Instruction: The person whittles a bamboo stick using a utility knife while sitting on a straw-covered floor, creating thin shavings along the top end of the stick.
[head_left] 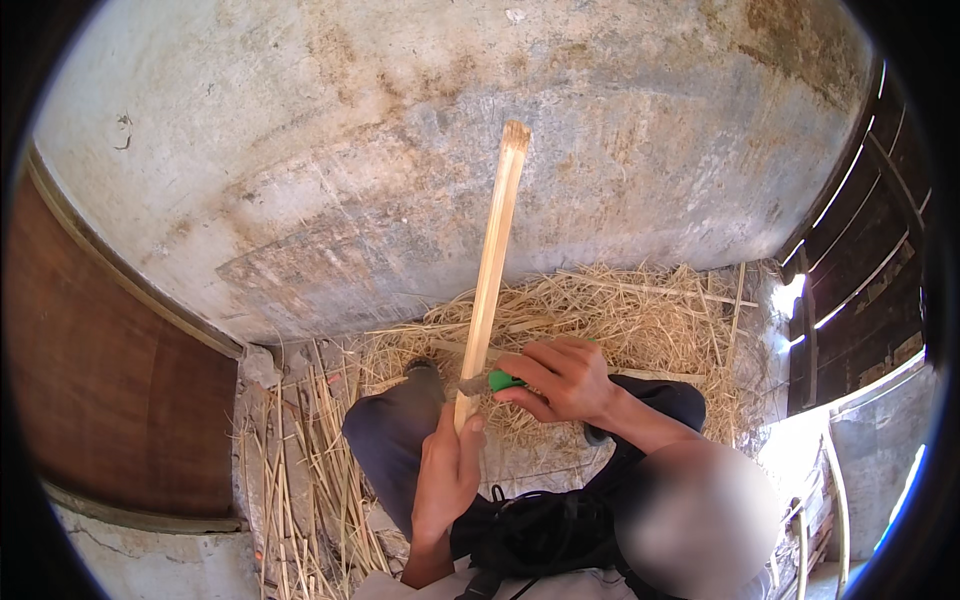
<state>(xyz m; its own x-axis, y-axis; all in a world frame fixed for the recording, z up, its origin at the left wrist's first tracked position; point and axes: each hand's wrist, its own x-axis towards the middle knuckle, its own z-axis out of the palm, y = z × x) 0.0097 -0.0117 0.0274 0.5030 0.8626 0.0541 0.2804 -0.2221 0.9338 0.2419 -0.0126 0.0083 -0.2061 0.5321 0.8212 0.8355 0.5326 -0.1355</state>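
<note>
Left hand (447, 475) gripping pale stick (492, 265), right hand (560, 380) holding green-handled blade (504, 380) — stick's long axis toward wall (640, 170), tipped slightly right

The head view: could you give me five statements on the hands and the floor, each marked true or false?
1. The left hand grips a long, pale, wood-like strip near its lower end. True.
2. The right hand holds a small tool by its green handle. True.
3. Nothing overlaps the strip above the left hand. False: a small grey blade crosses it.
4. A loose, tan straw pile lies beside the stained plaster wall. True.
5. Only straw lies at the person's left. False: long, thin, tan sticks lie there.
</note>
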